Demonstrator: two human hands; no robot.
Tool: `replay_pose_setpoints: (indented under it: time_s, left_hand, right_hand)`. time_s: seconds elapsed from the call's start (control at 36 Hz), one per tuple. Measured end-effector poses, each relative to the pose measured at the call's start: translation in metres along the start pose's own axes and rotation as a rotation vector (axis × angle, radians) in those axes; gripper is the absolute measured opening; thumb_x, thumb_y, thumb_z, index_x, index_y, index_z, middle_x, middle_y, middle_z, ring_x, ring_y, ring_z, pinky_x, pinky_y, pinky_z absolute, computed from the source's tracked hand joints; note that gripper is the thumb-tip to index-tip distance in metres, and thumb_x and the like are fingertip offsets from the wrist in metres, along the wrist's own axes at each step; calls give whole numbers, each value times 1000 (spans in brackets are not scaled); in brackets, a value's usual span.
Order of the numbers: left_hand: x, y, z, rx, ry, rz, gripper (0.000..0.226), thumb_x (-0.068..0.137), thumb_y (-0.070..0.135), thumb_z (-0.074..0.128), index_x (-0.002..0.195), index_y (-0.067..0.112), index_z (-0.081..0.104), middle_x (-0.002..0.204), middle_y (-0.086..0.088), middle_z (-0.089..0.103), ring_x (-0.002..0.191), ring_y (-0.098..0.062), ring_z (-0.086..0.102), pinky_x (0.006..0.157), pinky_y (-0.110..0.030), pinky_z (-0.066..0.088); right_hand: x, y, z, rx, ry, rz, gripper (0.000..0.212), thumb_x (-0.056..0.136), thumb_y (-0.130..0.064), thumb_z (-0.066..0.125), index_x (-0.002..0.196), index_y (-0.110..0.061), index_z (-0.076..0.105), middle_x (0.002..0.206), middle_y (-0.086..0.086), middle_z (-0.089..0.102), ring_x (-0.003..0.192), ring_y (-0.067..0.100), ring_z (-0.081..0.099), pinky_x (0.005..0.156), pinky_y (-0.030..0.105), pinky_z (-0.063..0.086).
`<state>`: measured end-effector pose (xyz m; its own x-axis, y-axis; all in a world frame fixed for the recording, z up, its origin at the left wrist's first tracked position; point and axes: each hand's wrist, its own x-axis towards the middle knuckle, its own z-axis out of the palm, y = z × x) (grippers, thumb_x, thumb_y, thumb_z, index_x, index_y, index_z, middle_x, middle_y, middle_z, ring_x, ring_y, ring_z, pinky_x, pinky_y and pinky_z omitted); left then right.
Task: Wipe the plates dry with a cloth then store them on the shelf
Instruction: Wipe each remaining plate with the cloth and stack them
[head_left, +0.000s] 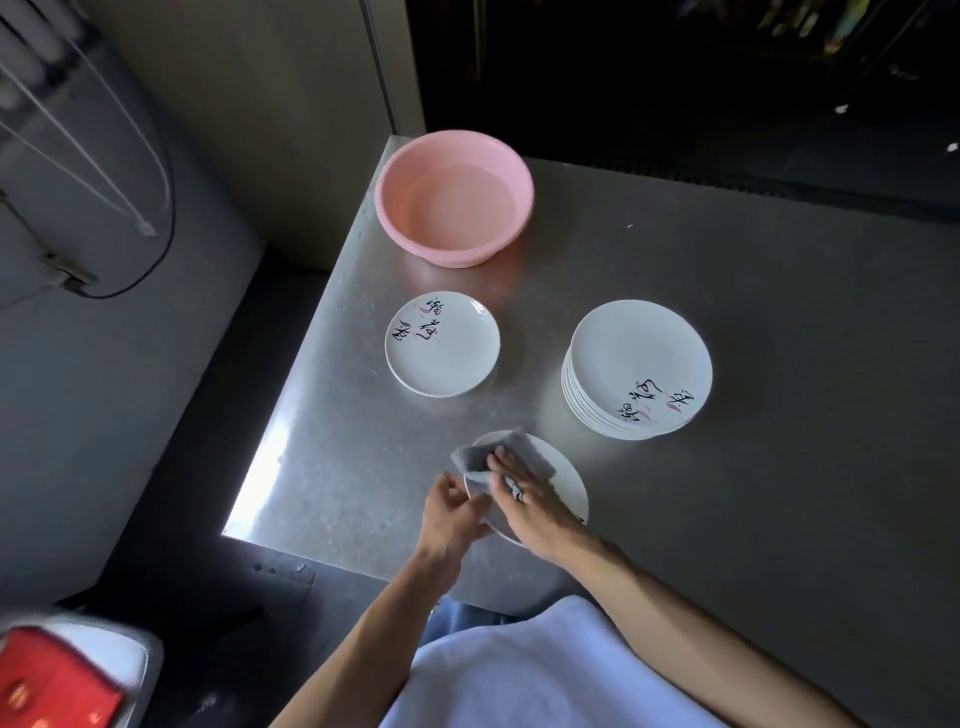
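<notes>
WIPING DOWN: At the near edge of the bench (727, 519), toward its left corner, I dry a white plate (569, 486) with a grey cloth (530, 451). My right hand (527, 501) lies flat on the cloth, fingers straight and close together, pressing it onto the plate's face. My left hand (451, 512) curls at the plate's left rim, thumb and fingers pinching it where a fold of cloth hangs over. I cannot tell whether the plate sits flat on the bench or is tipped up slightly.

I judge the plate to be glazed ceramic: stiff, light enough for one hand, slick while wet, and liable to chip against the metal top. The rim is the place to hold it, thumb above and fingers beneath, with cloth between skin and glaze for grip. The cloth is soft and limp and goes wherever my palm pushes it.

A tall stack of plates (639, 364) stands near the middle of the bench. I judge it heavy and best carried a few at a time, both hands under the lowest. A low pile (441, 343) of what look like two plates lies toward the left edge. A pink basin (454, 200) holding water sits at the far left corner. No shelf shows.
</notes>
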<state>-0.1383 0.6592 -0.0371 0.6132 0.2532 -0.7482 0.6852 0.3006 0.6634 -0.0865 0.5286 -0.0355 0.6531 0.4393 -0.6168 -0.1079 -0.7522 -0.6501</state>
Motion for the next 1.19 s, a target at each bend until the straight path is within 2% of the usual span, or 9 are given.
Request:
replay_pose_setpoints:
  time_s: [0.08,0.28,0.44,0.53,0.61,0.69,0.89,1.06,1.19]
  left_hand:
    - [1,-7,-2,-40,-39,-2,34,91,-7,60,118,11,56,96,-15,74,85,-27,72,71,-40,62]
    - [-2,-4,1,12,-160,17,37,74,13,64,110,6,73,103,-16,78,104,-36,74,83,-46,63]
    - [-1,-2,0,-120,-59,-14,45,83,6,55,121,23,72,98,-8,75,90,-22,72,73,-36,61]
    - [1,1,3,-121,77,-35,15,96,1,56,95,14,62,88,-13,69,77,-20,66,71,-38,56]
    - [2,5,1,-32,129,-24,20,92,17,65,81,10,50,81,-13,59,74,-21,58,70,-40,51]
    - [0,5,0,17,41,1,23,90,16,66,95,-5,58,85,-14,68,80,-22,69,72,-35,61]
    - [-8,8,3,6,-43,18,42,92,-9,53,120,21,63,92,-6,76,79,-15,73,64,-32,60]
    - [-9,9,2,44,-129,54,27,89,-2,57,106,12,72,92,-8,79,91,-29,75,69,-36,61]
    - [-4,5,-6,-77,-91,17,53,78,12,57,128,25,70,112,-7,76,99,-21,72,75,-36,60]
  right_hand:
    - [5,4,-9,-112,83,168,50,111,-30,18,156,-10,24,168,6,5,155,19,-3,122,41,4]
    - [-5,18,7,-74,-24,-229,64,101,-46,24,158,-18,23,162,-13,14,152,3,3,125,28,0]
    - [2,7,-3,-133,170,239,51,106,-18,11,154,-8,23,166,15,9,154,30,2,122,51,8]
    - [2,-2,-2,97,73,155,53,110,-35,15,160,-17,19,169,4,2,155,17,-1,123,38,1]
    - [0,-6,2,277,-22,-87,51,107,-50,23,157,-38,26,166,-15,13,146,0,20,121,26,12]
    - [6,5,5,214,-42,-100,52,106,-52,29,155,-35,32,164,-20,19,150,-1,13,125,31,10]
    - [20,16,3,-166,122,223,58,108,-42,18,158,-11,17,168,11,0,155,20,-1,123,46,8]
    - [9,10,15,-88,29,-110,55,109,-41,28,160,-22,16,168,-4,1,151,0,-5,122,25,-3]
    - [20,12,0,-212,156,258,58,107,-44,19,158,-17,18,168,8,7,155,20,6,121,41,9]
